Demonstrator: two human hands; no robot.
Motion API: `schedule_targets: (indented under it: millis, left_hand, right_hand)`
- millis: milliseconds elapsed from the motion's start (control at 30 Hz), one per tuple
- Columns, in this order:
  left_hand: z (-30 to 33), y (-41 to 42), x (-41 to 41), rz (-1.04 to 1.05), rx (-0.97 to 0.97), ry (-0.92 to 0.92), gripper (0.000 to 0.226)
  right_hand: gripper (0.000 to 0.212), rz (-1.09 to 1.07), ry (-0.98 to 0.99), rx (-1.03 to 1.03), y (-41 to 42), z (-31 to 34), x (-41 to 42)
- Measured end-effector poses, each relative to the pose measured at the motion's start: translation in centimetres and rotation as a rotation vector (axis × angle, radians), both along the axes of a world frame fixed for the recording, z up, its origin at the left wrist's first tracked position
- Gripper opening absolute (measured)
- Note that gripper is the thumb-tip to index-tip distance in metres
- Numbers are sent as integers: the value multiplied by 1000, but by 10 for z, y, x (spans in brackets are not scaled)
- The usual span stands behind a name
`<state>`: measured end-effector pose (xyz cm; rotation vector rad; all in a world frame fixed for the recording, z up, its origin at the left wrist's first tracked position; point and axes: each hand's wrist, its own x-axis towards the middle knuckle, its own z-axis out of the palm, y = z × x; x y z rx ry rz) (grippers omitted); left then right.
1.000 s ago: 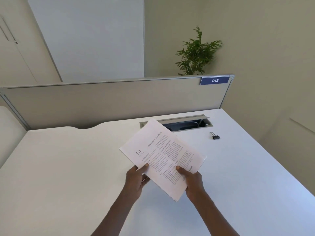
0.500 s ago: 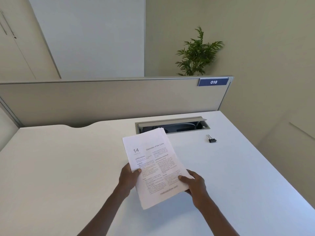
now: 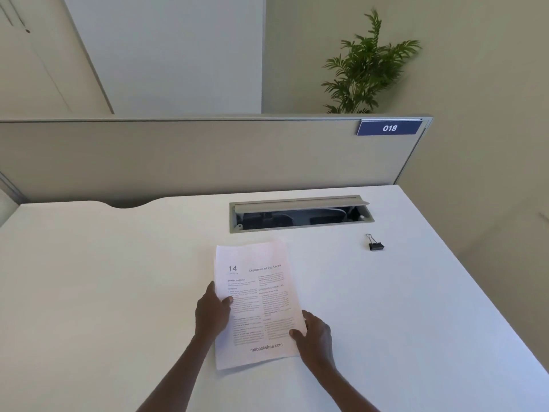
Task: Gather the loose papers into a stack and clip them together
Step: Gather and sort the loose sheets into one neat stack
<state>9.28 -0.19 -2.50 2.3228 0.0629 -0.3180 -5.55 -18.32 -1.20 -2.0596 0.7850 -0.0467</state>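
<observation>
Where the papers [image 3: 257, 304] slanted a second ago, they now sit square, top edge toward 12 o'clock, over the white counter [image 3: 89, 292]. Left hand [image 3: 212, 315] has its grip closed on the 9 o'clock edge, right hand [image 3: 315, 337] on the 4 o'clock corner. Binder clip [image 3: 375, 244] lies unmoved at 2 o'clock, well apart.

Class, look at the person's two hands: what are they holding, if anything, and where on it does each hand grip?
Both hold the stack of papers: the left hand grips its left edge, the right hand its lower right edge.
</observation>
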Motion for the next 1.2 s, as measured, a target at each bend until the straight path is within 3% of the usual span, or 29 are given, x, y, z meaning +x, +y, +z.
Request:
schedule_targets:
  millis: [200,433,667,967,1100,1200]
  left_hand:
    - [2,-5,2,27,235,9,34]
    - [-1,-5,3,5,360,-3,28]
    - [0,-3,2,-39,372,42,44]
    - [0,7,5,-27,252,52,54]
    - [-1,5,3,25,240,71,47]
    - [6,-2,-3,74,340,56,34]
  right_hand:
    - [16,77,40,-202,2,-11,6]
    - [38,120,58,-187,4,-15,8]
    - [43,111,57,-121,0,-10,9]
    - [42,114,35,-140,-3,-11,11]
    - [41,127,42,-134,-5,-13,11]
    - [39,129,52,-124,-10,-16,13]
